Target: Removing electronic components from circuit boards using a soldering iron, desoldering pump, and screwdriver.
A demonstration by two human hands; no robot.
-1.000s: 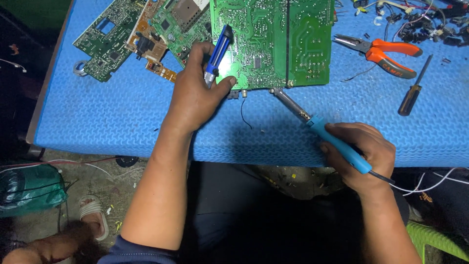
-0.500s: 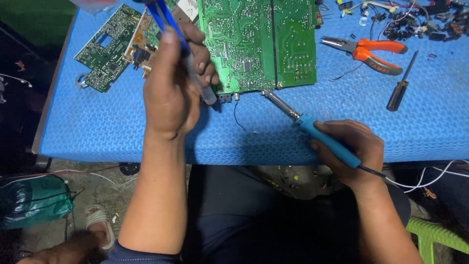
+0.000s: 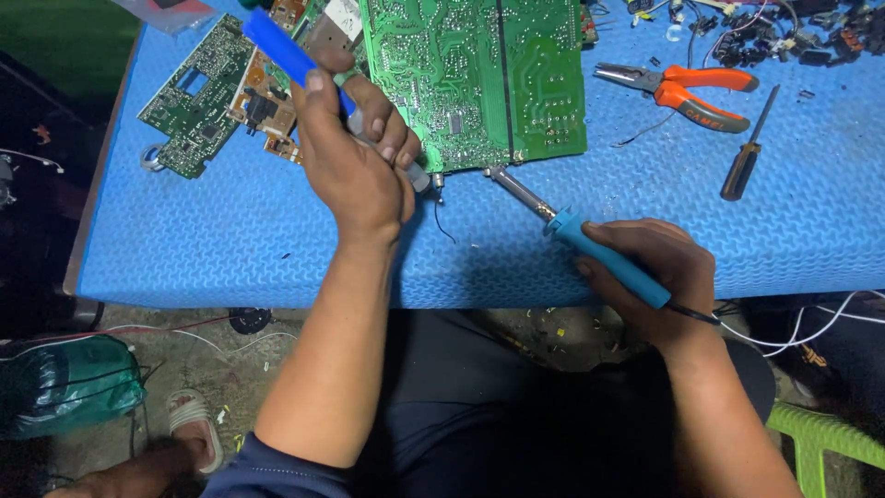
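Soldering iron [image 3: 590, 242] lies clamped in my right hand [image 3: 659, 277], its tip touching the lower edge of the green circuit board [image 3: 475, 78] on the blue worktop [image 3: 277, 240]. My left hand [image 3: 355, 161] grips a blue desoldering pump [image 3: 286, 51] beside it.

I am counting three circuit boards on the blue mat: one large green board [image 3: 475, 78], one smaller green board [image 3: 189, 101] and one orange-brown board [image 3: 267, 92]. I am also counting one soldering iron [image 3: 590, 242], one blue desoldering pump [image 3: 309, 74], one pair of orange-handled pliers [image 3: 687, 89] and one screwdriver [image 3: 747, 152].
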